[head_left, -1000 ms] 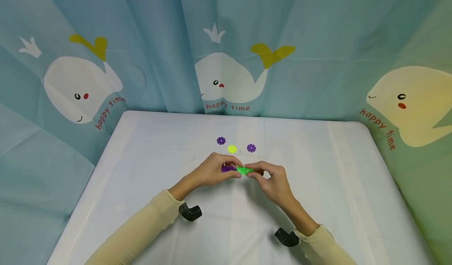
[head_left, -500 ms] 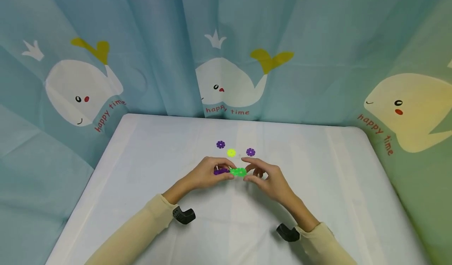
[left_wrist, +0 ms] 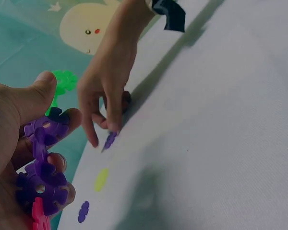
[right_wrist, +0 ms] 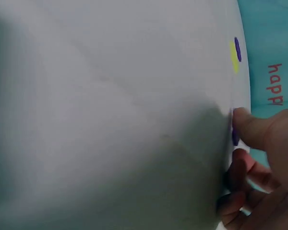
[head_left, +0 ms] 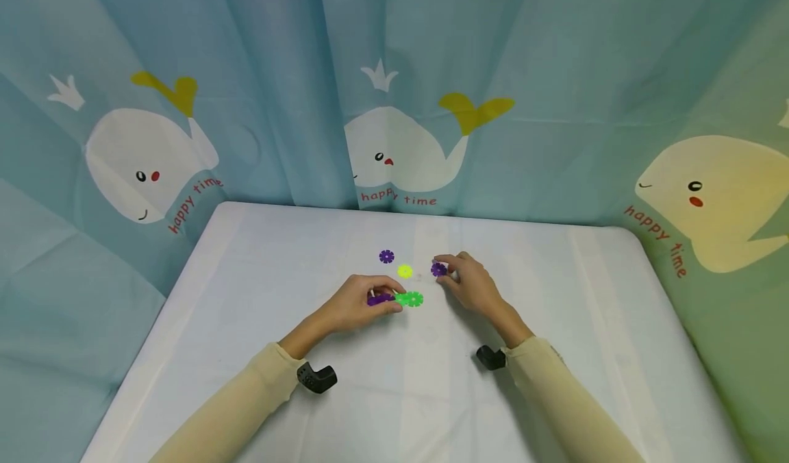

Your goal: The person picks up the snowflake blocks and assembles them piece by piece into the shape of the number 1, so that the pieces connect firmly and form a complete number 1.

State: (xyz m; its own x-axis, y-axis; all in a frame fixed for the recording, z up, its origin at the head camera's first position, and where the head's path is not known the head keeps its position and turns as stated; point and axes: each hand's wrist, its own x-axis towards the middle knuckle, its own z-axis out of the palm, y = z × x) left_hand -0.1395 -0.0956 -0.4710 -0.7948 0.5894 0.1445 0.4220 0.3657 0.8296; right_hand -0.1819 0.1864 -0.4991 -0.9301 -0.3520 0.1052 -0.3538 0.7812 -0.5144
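Observation:
My left hand [head_left: 348,305] grips a chain of interlocking snowflake discs. A green disc [head_left: 415,299] juts out past the fingertips. In the left wrist view, purple discs [left_wrist: 41,184] lie along the palm, with part of a pink disc [left_wrist: 40,218] at the lower edge. My right hand [head_left: 473,286] reaches down to a loose purple disc [head_left: 438,270] on the table, thumb and index fingertip at its opposite rims. The right wrist view shows the thumb over that disc [right_wrist: 235,136]. Fingers hide part of the chain.
A yellow disc [head_left: 405,271] and another purple disc [head_left: 386,257] lie flat left of the right hand. The white table [head_left: 296,244] ends at a blue curtain [head_left: 277,107] printed with whales. A black device [head_left: 317,379] sits at the left wrist, another [head_left: 490,357] at the right.
My right hand has let go of the green end of the chain and moved forward to the loose purple disc. My left hand has shifted slightly left, still holding the chain.

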